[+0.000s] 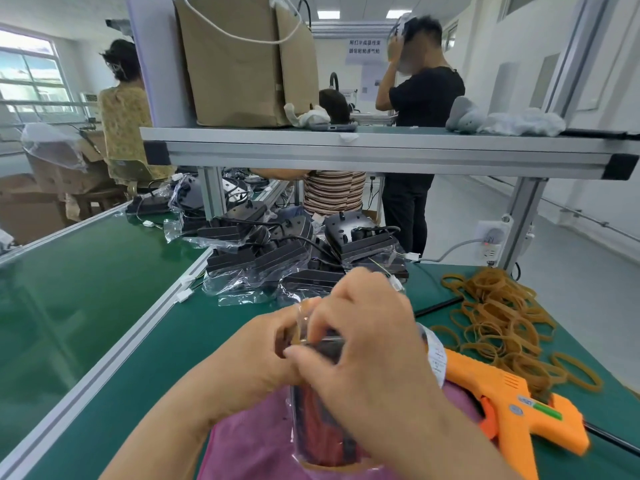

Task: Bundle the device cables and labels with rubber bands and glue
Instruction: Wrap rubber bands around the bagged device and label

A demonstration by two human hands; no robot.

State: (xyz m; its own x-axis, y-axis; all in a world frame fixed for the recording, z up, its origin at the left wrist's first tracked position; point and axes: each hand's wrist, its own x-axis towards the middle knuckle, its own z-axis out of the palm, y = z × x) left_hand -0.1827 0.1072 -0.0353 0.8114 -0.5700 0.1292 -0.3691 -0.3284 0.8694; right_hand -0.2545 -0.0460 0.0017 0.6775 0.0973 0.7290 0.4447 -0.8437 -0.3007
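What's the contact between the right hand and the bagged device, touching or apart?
Touching. Head view: the right hand curls its fingers over the top of the bagged device, pinching it.

- The flat green bench mat (104, 289) is showing one even dark green.
- The loose heap of tan rubber bands (502, 317) is showing tan-brown throughout.
- The orange plastic glue gun (502, 386) is showing bright orange, with a green and blue sticker on its side.
- The soft pink cloth (249, 441) is showing plain pink, unpatterned.
- The held black bagged device (320, 427) is showing black and red under clear film.
- The pile of black bagged devices (294, 258) is showing black under clear film.
- The white paper label (434, 355) is showing dark print.
- The brown cardboard box (235, 64) is showing plain brown.
- The striped knit shirt (334, 192) is displaying brown and white bands.
- The yellow blouse (124, 126) is displaying a small floral print.
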